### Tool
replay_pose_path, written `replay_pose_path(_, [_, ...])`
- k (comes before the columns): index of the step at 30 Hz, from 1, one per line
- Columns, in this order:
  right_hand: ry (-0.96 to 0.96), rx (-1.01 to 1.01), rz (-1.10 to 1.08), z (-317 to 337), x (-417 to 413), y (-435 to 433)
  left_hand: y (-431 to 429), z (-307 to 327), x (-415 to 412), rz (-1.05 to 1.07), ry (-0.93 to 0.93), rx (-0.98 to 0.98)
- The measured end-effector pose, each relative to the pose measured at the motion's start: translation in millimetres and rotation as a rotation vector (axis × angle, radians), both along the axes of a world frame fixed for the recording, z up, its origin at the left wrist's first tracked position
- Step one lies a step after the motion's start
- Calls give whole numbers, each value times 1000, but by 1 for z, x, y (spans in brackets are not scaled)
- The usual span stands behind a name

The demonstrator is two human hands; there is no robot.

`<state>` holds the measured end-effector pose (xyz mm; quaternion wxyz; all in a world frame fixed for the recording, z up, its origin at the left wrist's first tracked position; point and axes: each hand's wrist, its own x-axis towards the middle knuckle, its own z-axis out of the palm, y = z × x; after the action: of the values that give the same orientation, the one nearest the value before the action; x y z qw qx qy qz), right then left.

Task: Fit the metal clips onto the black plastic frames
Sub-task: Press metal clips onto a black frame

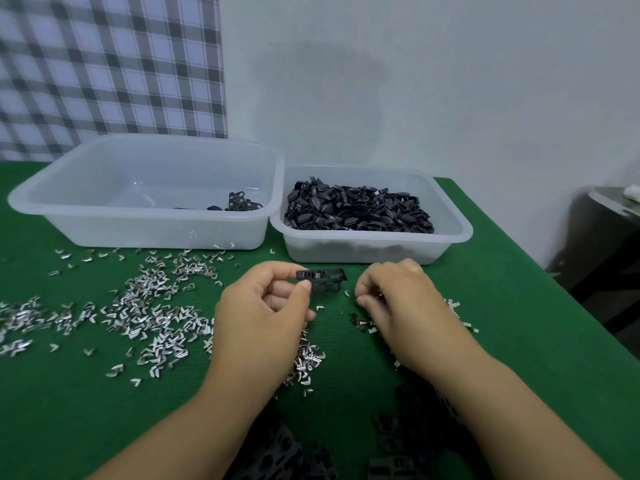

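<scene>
The left hand (263, 306) holds 1 black frame (323, 280) at the centre of the picture, thumb and forefinger pinching its left end. The frame is raised off the green table (519, 323). Its long axis runs left to right across the picture, and its free end points toward the right hand (398, 299). A small pale piece on the top bar is probably a clip already seated.

The right hand sits just right of centre, fingers curled down onto a scatter of metal clips (363, 323). Whether a clip is pinched between its fingertips cannot be told. 1 loose clip (347, 292) lies in the gap between the frame and those fingertips.

The frame lies to the left of the right fingertips and slightly higher, near but apart. The right hand is the nearer hand to the free end, so the next clip probably travels leftward and upward onto the bar, with its open side facing the bar.

A larger heap of clips (152, 306) covers the left centre. At the back, the left tub (138, 233) holds a few frames and the right tub (374, 252) is heaped with dark parts. Spare frames (277, 452) lie along the bottom edge.
</scene>
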<state>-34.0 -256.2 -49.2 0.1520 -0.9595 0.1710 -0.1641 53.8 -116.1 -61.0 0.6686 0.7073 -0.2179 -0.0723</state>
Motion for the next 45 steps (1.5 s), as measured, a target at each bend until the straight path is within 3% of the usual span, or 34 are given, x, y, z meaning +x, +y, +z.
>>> replay_pose_path(3, [-191, 173, -14, 1, -5, 3, 0, 0, 0, -4, -3, 7])
replay_pose_path(11, [-395, 290, 28, -1, -10, 11, -1, -2, 1, -20, -37, 27])
replay_pose_path(15, [-503, 527, -40, 1, -11, 13, 0, -2, -1, -99, -109, 63])
replay_pose_path(23, [-582, 739, -34, 4, -12, 20, 1, 0, -8, -186, -320, 153])
replay_pose_path(33, [-560, 683, 45, -1, -9, 24, 2, 3, -9, -216, -481, 163])
replay_pose_path(38, [-542, 589, 54, 1, -11, 24, 0, 0, -7, -190, -359, 93])
replay_pose_path(45, [-567, 305, 136, 2, -13, 20, 0, 1, -7, -165, -335, 68])
